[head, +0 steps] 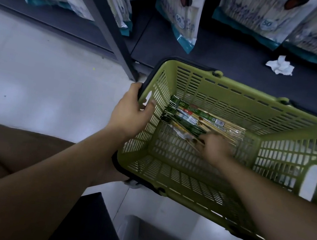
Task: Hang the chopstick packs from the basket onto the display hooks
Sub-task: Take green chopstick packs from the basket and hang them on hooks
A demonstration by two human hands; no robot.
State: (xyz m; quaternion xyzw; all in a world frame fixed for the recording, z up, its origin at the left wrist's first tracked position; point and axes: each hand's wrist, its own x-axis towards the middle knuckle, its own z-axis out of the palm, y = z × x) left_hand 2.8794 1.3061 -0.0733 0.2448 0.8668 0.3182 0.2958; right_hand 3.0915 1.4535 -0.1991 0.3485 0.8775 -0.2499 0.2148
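Note:
A green plastic basket (229,93) with slatted walls stands on the floor against a dark low shelf. Several chopstick packs (201,119) with green labels lie flat on its bottom, toward the far left corner. My left hand (132,109) grips the basket's left rim, thumb inside the wall. Down inside the basket, my right hand (214,146) has its fingers curled round the near ends of the packs. No display hooks show in this view.
Larger white and teal packs (184,14) hang in rows above the dark shelf. A crumpled white tissue (280,65) lies on that shelf at the right. A grey shelf post (109,28) slants down to the pale floor left of the basket.

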